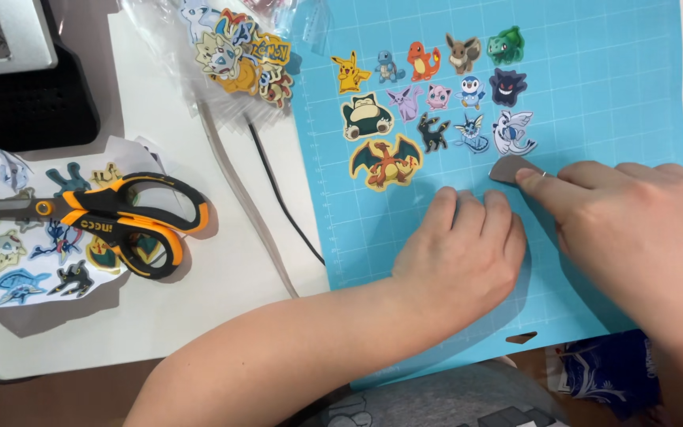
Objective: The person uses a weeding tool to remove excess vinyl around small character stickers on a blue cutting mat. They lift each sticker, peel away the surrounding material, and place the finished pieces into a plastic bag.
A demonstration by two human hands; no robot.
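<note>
The left hand (pixel 460 257) is pressed down, fingers curled, its bare forearm stretched back lower-left. Just right of it, the right hand (pixel 634 229) is held flat, fingertip and thumb pinched together.

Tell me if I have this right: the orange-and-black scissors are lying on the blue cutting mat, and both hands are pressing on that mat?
Not quite. In the head view, the orange-and-black scissors lie on a sheet of cut-out stickers on the white table, left of the blue cutting mat. The left hand and right hand do press on that mat.
</note>
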